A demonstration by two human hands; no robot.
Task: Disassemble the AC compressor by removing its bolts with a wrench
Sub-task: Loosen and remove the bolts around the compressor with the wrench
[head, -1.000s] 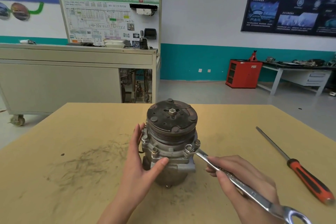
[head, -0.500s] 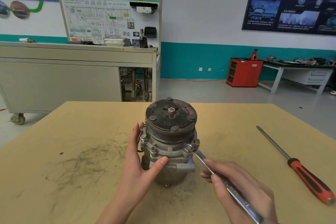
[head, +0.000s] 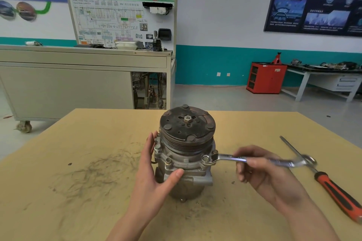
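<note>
The grey AC compressor [head: 186,162] stands upright on the wooden table [head: 78,182], its dark pulley facing up. My left hand [head: 154,178] wraps its left side, thumb pressed on the front of the housing. A silver combination wrench [head: 231,157] sits with its open jaw on the front-right flange bolt [head: 205,158] and points right, nearly level. My right hand [head: 260,172] holds the wrench shaft, fingers curled around it. Other bolts show on the flange at the front left.
A long screwdriver [head: 333,188] with an orange and black handle lies on the table at the right, close to the wrench's far end. Dark scuff marks cover the table left of the compressor. Behind stand a training bench and a red cabinet.
The wrench has swung counter-clockwise on the front-right bolt, from pointing toward me at lower right to pointing right. My right hand moved with it. My left hand stayed on the compressor.
</note>
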